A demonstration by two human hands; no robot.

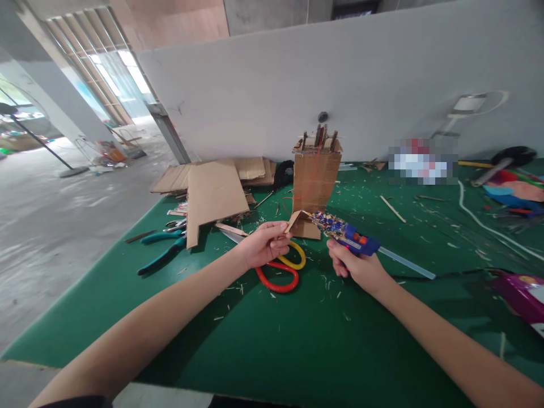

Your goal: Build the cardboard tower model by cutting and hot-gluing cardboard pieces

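Note:
My left hand (268, 243) pinches a small folded cardboard piece (294, 220) between thumb and fingers. A blue hot glue gun (359, 240) is gripped in my right hand (355, 263). Its nozzle points left and meets or nearly meets the cardboard piece; I cannot tell which. From the gun's back end sticks a clear glue stick (406, 263). Behind both hands stands a tall cardboard box (317, 178) with dark upright pieces on top and a thin red wire down its front. Scissors (278, 277) with one red and one yellow handle loop lie under my left hand.
Cardboard sheets (216, 195) are piled at the back left, beside teal-handled pliers (164, 249). Wood scraps litter the green table (263, 340). At right are a white cable (488, 218) and a purple box (521, 297). A pale wall (255, 96) closes off the back.

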